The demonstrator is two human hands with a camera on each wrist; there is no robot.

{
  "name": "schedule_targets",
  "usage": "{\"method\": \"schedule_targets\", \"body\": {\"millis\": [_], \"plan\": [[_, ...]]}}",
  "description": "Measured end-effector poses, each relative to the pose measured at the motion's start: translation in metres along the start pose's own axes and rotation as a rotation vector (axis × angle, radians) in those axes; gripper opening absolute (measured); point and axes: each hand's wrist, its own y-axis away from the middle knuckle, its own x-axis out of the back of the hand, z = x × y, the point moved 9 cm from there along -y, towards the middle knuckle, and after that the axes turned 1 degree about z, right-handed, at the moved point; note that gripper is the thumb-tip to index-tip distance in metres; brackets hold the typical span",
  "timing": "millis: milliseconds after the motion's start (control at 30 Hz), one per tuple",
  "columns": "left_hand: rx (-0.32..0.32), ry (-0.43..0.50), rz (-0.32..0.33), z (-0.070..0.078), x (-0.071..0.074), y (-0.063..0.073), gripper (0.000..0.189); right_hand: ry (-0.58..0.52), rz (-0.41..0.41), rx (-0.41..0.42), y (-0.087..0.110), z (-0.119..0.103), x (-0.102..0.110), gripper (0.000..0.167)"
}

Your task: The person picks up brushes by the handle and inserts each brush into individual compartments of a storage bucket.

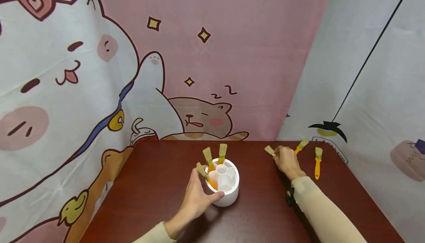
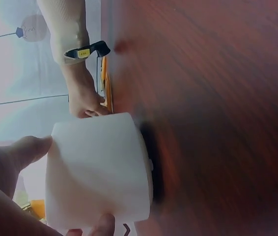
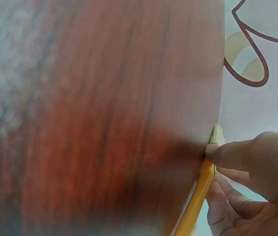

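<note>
A white round holder with divided compartments stands on the table, tilted slightly in the left wrist view. My left hand grips its left side, thumb near the front rim and fingers around the back. Three paintbrushes stand in its left and back compartments, bristles up. Towards the back right, my right hand pinches another paintbrush with an orange handle. In the right wrist view the thumb and fingers close near its bristles, low at the table surface; in the head view the hand hides most of its handle.
Two more orange-handled paintbrushes lie right of my right hand: one slanted near the back edge, one lengthwise. The dark red-brown table meets a cartoon-printed cloth behind it. A black band circles my right wrist.
</note>
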Motion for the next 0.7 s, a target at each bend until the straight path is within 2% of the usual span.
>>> {"method": "schedule_targets", "body": {"millis": [200, 700], "plan": [[-0.013, 0.018, -0.04, -0.002, 0.001, -0.005, 0.106, -0.02, -0.043, -0.063, 0.0, 0.003, 0.001, 0.03], [-0.007, 0.065, -0.116, -0.004, 0.003, -0.01, 0.105, -0.095, 0.013, -0.001, 0.008, -0.011, 0.013, 0.024]]}}
